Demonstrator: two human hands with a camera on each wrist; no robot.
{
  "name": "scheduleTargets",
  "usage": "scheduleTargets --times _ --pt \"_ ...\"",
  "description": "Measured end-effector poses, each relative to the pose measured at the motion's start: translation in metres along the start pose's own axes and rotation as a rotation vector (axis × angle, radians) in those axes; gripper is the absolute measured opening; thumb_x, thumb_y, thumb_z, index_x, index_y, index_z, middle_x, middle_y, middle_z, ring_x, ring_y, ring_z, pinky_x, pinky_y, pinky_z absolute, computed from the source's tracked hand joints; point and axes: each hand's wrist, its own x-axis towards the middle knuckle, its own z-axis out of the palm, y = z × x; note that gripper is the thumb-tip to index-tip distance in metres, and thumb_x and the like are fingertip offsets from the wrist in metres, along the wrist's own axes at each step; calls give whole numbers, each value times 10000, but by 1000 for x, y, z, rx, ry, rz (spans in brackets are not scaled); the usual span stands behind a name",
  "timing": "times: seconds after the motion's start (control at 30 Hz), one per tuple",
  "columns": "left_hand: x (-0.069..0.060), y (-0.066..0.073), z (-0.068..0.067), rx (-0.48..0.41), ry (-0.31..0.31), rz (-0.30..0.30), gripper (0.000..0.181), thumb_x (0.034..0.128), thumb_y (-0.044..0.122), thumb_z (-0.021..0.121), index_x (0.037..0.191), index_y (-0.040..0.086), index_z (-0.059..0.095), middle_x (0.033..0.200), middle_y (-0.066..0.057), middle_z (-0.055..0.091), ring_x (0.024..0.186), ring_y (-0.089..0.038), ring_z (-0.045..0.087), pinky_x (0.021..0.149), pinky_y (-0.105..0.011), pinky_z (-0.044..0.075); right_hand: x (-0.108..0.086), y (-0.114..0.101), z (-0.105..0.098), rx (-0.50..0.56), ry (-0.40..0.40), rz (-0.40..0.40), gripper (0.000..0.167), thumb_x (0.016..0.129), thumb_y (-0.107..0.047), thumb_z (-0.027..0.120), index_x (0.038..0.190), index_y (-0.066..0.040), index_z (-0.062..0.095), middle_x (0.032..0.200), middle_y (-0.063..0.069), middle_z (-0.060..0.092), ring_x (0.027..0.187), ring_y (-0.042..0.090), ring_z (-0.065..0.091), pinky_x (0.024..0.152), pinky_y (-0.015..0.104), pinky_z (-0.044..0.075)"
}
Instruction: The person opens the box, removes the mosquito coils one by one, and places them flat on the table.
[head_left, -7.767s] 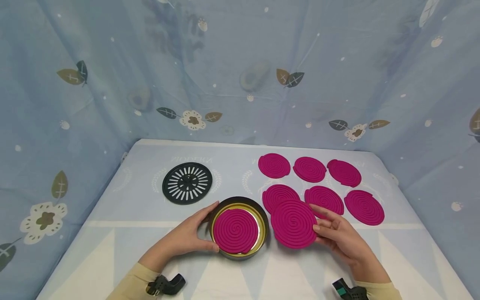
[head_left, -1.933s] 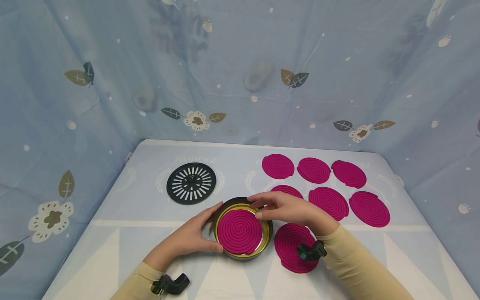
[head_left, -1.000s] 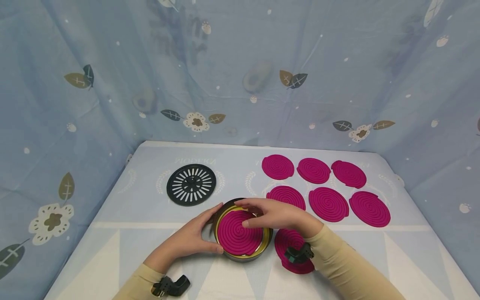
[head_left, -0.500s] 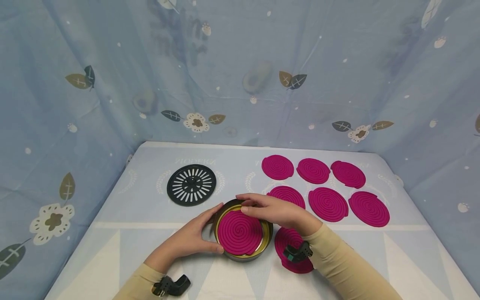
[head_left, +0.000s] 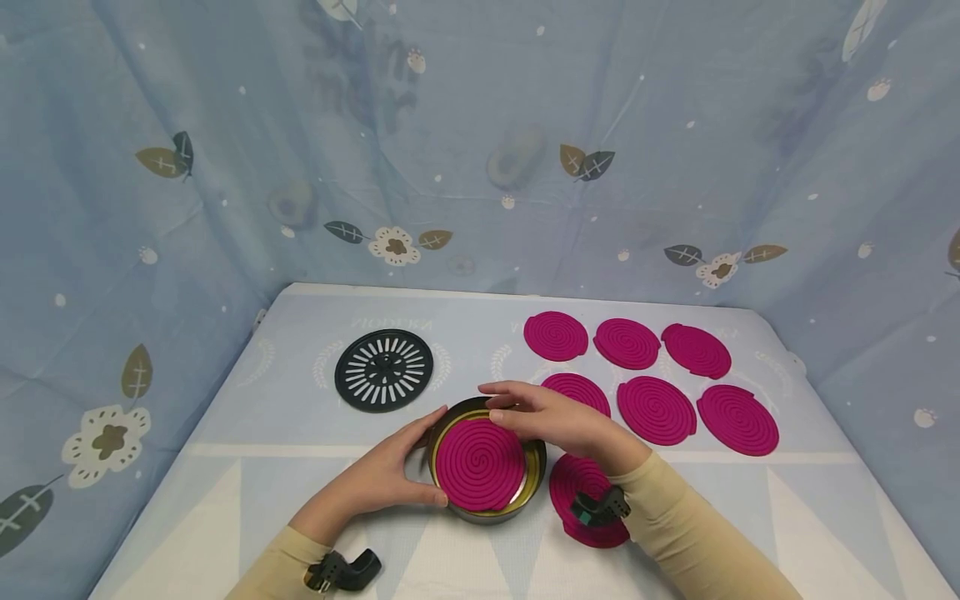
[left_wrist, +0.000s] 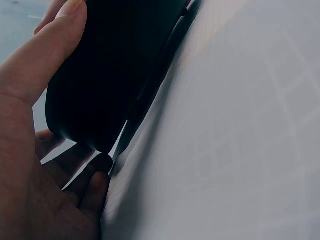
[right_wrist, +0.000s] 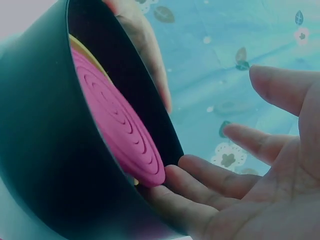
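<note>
A round dark tin (head_left: 483, 518) with a gold inside stands on the table, a magenta mosquito coil (head_left: 478, 465) lying in it. My left hand (head_left: 375, 479) grips the tin's left side, thumb at the front and fingers behind; the left wrist view shows the thumb (left_wrist: 60, 42) on its dark wall. Over the tin's right back rim is my right hand (head_left: 551, 421), pinching nothing. Its lower fingertips in the right wrist view touch the edge of the coil (right_wrist: 117, 122), while the other fingers stand apart. Another coil (head_left: 573, 479) lies right of the tin, partly under my right wrist.
Several more magenta coils (head_left: 657, 410) lie in two rows at the right back, one partly behind my right hand. A black slotted lid (head_left: 384, 371) lies at the left back. Patterned blue cloth (head_left: 480, 150) hangs behind the table.
The coil my right hand held earlier now lies right of the tin. That hand moved to the tin, reached over the coil inside, then drew back to the rim. The left hand stayed.
</note>
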Motion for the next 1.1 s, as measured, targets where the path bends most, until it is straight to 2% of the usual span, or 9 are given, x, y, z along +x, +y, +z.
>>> scheduleTargets --times 0.3,0.43,0.6,0.83,1.1 --pt "0 -1 0 -2 5 11 1158 626 564 886 1572 293 276 1503 143 409 1366 -89 383 1151 -523 304 -3 5 -5 3 -15 -15 541 982 -367 609 1482 -226 459 1444 112 486 1274 234 502 1024 419 493" --pt "0 -1 0 1 5 8 1158 626 573 882 1572 287 279 1503 144 407 1365 -91 385 1149 -528 306 -5 7 -8 61 -31 -9 539 985 -331 617 1487 -229 446 1451 142 469 1274 263 509 1027 436 497" --pt "1 -2 0 0 3 9 1154 629 569 882 1572 287 278 1502 141 407 1354 -87 399 1148 -523 309 -7 9 -9 150 -44 -5 569 992 -292 612 1509 -178 404 1452 196 452 1255 309 521 983 479 526" --pt "1 0 0 -6 1 19 1159 633 555 887 1574 259 280 1514 134 391 1354 -96 402 1156 -515 297 -11 17 -10 234 -54 11 592 1001 -249 591 1532 -142 352 1455 195 453 1257 303 525 1025 458 497" --pt "0 -1 0 -2 1 15 1167 625 573 883 1575 272 276 1518 148 378 1353 -91 401 1155 -506 302 -21 19 -8 337 -76 1 652 1004 -204 584 1565 -109 266 1467 220 437 1222 333 562 1006 453 513"
